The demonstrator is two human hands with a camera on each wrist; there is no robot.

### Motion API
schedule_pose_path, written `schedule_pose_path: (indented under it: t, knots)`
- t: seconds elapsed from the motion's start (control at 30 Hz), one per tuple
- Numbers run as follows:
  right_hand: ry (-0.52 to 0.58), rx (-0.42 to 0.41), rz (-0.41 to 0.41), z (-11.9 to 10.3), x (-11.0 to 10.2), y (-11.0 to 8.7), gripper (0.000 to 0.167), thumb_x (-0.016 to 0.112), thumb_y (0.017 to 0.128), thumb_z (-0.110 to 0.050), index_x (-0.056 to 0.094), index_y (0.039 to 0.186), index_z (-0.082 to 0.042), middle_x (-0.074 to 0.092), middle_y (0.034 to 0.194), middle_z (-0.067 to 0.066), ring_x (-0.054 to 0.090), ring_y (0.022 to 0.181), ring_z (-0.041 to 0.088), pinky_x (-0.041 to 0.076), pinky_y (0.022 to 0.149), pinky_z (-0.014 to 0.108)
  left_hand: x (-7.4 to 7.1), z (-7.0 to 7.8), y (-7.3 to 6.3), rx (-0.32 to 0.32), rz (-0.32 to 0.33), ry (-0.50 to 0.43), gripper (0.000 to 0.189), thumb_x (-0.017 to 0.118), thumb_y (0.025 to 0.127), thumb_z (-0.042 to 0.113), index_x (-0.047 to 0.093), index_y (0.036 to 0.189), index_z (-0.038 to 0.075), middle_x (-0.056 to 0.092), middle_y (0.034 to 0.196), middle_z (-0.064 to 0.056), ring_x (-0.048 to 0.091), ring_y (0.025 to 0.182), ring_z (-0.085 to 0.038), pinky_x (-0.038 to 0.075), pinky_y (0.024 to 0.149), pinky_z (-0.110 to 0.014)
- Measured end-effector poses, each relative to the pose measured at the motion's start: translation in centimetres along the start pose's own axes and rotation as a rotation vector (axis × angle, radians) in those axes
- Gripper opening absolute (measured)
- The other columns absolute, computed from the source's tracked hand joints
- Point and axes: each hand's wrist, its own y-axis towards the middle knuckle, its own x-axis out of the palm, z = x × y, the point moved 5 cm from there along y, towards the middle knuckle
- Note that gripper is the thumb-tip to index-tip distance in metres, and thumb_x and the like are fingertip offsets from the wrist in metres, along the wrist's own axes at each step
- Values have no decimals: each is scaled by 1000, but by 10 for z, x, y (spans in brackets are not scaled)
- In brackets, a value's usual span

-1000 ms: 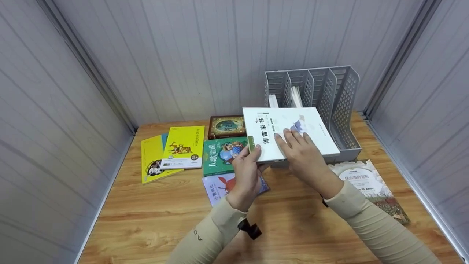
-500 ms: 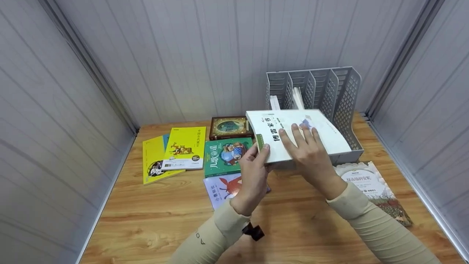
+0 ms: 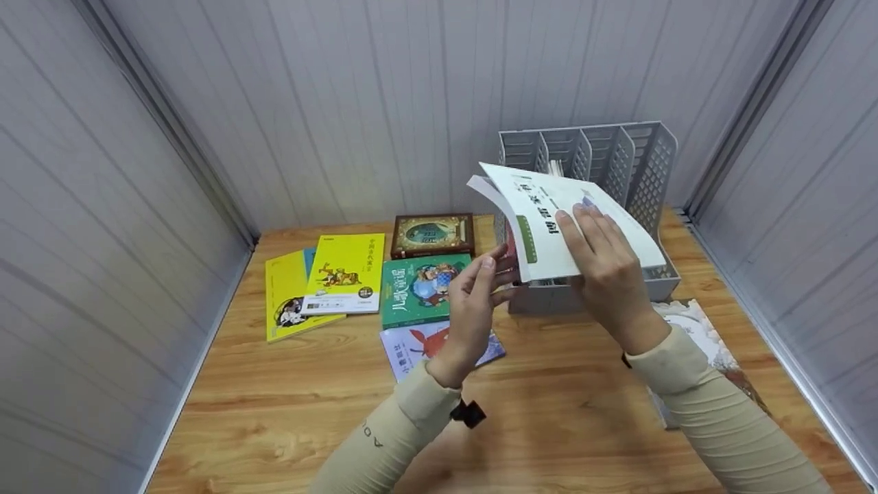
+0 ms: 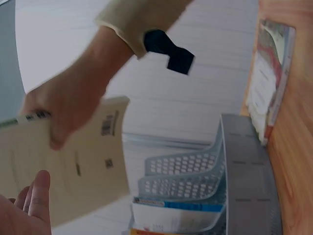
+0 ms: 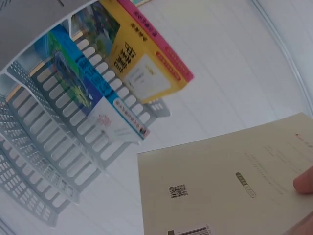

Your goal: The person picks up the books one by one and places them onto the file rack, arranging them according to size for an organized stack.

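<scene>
My right hand (image 3: 609, 274) grips a white paperback book (image 3: 545, 254) with dark characters and a green label on its cover. Its fingers lie across the front cover, and in the right wrist view the thumb (image 5: 304, 182) rests on the cream back cover. The book is tilted in front of a grey file rack (image 3: 662, 178), its cover bowed and the left side lifted. At the book's left edge, my left hand (image 3: 470, 302) has its fingers loosely extended and the thumb up. The left wrist view shows these left fingers (image 4: 40, 196) overlapping the back cover.
Yellow books (image 3: 350, 274), a brown book (image 3: 433, 233), a green book (image 3: 422, 291) and a lilac book (image 3: 405, 350) lie left. A pale illustrated book (image 3: 693, 336) lies right, partly under my forearm. The rack holds a yellow book (image 5: 142, 58) and a blue one (image 5: 93, 83).
The book has tipped up and moved right and back, its left side rising. My left thumb has come off the cover; my right hand has shifted right with the book.
</scene>
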Motion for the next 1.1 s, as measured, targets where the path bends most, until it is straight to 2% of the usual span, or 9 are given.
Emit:
schedule_pose_path:
  t: [0.23,0.4,0.53,0.7,0.83,0.93,1.0,1.1]
  knots:
    - [65,110,100,18,-3,5,54,60,91,18,65,143,2,70,137,31,68,126,54,53,115,60,-11,-24,14,6,-7,111,39,48,115,16,62,141,-11,73,127,-32,78,115,-33,67,93,-41]
    - [103,182,202,30,0,6,43,62,97,9,67,139,3,72,134,31,70,123,53,55,113,56,-17,-42,21,30,-34,248,34,53,114,14,65,135,-10,73,125,-31,76,116,-38,66,95,-46]
    - [161,267,268,42,2,6,41,61,99,2,66,140,4,72,135,29,72,120,52,59,108,55,-22,-57,26,57,-70,436,34,58,113,20,69,135,-4,75,128,-23,76,114,-31,65,96,-44]
    - [240,393,278,58,7,2,47,56,101,2,60,148,2,68,144,27,72,122,51,62,99,58,-26,-73,32,109,-134,648,31,63,110,21,72,131,1,78,126,-18,77,112,-27,65,96,-39]
    - [268,480,270,67,13,-2,53,59,100,6,56,153,1,68,143,29,72,121,51,63,96,60,-25,-84,36,193,-208,874,29,65,109,19,73,129,-1,78,128,-16,75,119,-29,61,105,-40]
    - [270,562,263,73,18,-4,56,59,99,9,55,154,1,69,137,33,73,118,51,64,91,61,-23,-91,39,255,-273,1025,28,66,109,17,73,130,0,78,128,-16,76,120,-29,61,105,-40]
    - [284,611,276,76,22,-5,56,59,98,9,56,153,2,70,134,34,73,120,50,64,93,61,-21,-96,41,302,-310,1119,27,67,108,16,73,130,2,79,126,-14,77,116,-28,62,102,-40]
    - [324,666,307,81,28,-7,51,59,97,10,60,148,5,71,134,32,71,126,47,60,104,59,-20,-103,44,372,-341,1264,25,70,106,16,74,128,4,81,120,-11,79,107,-26,65,95,-39]
